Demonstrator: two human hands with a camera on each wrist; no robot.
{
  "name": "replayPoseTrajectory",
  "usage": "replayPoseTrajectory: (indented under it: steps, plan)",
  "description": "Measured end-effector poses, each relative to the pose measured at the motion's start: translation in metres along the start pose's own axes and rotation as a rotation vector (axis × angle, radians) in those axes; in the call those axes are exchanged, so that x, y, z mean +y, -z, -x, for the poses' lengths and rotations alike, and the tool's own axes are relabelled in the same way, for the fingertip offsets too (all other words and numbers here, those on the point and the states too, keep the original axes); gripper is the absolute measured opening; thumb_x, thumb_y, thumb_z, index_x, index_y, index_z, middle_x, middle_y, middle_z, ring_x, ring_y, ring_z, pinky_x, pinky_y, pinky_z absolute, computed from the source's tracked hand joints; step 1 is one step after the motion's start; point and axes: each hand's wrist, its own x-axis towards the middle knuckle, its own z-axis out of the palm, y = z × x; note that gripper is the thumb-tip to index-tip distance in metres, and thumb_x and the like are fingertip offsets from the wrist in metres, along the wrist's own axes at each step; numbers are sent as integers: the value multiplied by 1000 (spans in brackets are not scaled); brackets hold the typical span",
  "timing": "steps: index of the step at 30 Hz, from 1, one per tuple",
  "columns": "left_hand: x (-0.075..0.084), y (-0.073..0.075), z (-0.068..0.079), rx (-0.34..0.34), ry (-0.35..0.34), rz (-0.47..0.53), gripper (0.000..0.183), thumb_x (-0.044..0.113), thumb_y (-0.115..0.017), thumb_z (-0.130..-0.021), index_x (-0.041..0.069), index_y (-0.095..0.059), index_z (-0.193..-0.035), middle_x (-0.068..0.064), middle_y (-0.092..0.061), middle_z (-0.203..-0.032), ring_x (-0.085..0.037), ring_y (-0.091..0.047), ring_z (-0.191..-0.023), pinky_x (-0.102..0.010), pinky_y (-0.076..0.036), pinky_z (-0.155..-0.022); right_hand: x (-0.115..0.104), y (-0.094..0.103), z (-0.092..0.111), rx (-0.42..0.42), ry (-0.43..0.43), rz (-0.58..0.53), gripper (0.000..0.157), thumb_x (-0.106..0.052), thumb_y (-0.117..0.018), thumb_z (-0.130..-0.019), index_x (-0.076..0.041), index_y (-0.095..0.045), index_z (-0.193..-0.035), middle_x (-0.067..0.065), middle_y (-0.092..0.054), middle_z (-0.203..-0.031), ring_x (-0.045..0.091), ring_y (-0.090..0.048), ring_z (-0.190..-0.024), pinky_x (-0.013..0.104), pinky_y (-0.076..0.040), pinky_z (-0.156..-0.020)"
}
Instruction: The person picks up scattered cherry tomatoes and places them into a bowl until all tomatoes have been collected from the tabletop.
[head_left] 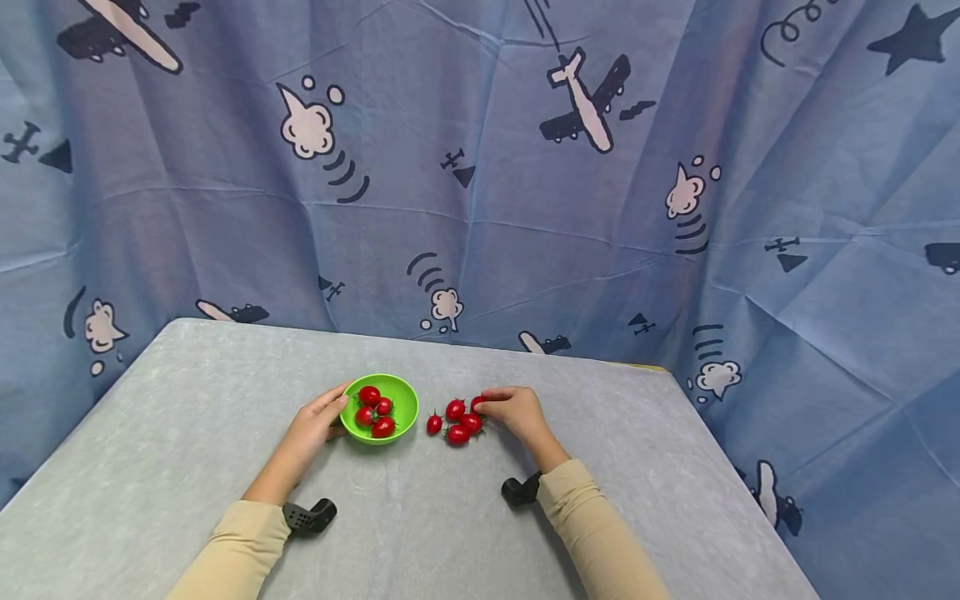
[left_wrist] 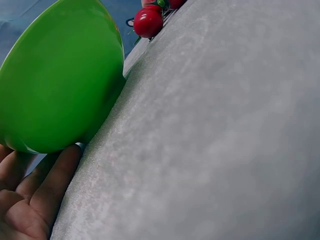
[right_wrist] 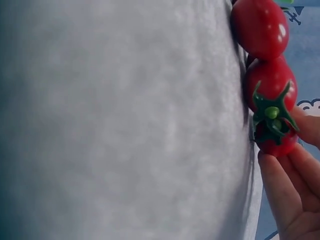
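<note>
A green bowl (head_left: 405,408) stands on the table with several small red tomatoes (head_left: 383,427) inside. My left hand (head_left: 311,422) grips its left side, thumb at the rim and fingers low against the outer wall; the left wrist view shows the bowl (left_wrist: 65,75) above those fingers (left_wrist: 57,172). Right of the bowl lies a loose group of cherry tomatoes (head_left: 458,435) with green stalks. At the group's far right, my right hand (head_left: 517,412) pinches one cherry tomato (right_wrist: 277,145) between thumb and fingers, its green calyx facing the right wrist camera.
A pale grey cloth covers the table (head_left: 630,483). Behind it hangs a blue curtain (head_left: 480,167) printed with planes and clouds. Black camera straps (head_left: 311,517) sit on both wrists.
</note>
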Motion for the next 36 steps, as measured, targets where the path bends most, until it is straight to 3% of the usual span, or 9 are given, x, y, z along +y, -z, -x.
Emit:
replayPoseTrajectory:
  steps: [5, 13, 20, 28, 36]
  plan:
    - [-1, 0, 0, 3, -4, 0, 52, 31, -38, -108, 7, -35, -154, -14, -34, -161, -26, -41, -139, -17, -50, -90, -2, 3, -1, 11, 2, 1, 28, -21, -83, -80, -8, -79, -105, 11, -75, -111, 22, -64, -107, 30, -54, -84]
    - [-1, 0, 0, -6, -10, -2, 53, 32, -38, -108, 7, -34, -155, -15, -31, -162, -31, -37, -143, -30, -50, -100, -11, 9, -1, 26, 33, -29, 29, -23, -82, -80, -9, -78, -106, 10, -77, -106, 22, -66, -104, 31, -52, -83]
    - [-2, -1, 0, -2, -9, 4, 52, 30, -38, -109, 7, -33, -155, -14, -32, -162, -29, -37, -143, -21, -50, -94, -21, 7, 4, -1, 33, -83, 29, -23, -82, -81, -10, -78, -107, 8, -77, -105, 18, -67, -98, 36, -55, -88]
    - [-3, -1, 0, -2, -24, 4, 52, 30, -38, -109, 6, -34, -155, -15, -32, -161, -30, -37, -143, -24, -50, -97, -31, 2, 8, -28, 37, -116, 31, -25, -82, -82, -10, -77, -109, 9, -76, -109, 17, -69, -98, 39, -55, -94]
    - [-5, -1, 1, 1, -31, 10, 52, 30, -39, -108, 6, -35, -154, -14, -33, -161, -26, -42, -139, -17, -50, -91, -38, -4, 13, -55, 52, -149, 32, -23, -83, -81, -8, -77, -109, 9, -76, -106, 17, -71, -96, 39, -56, -94]
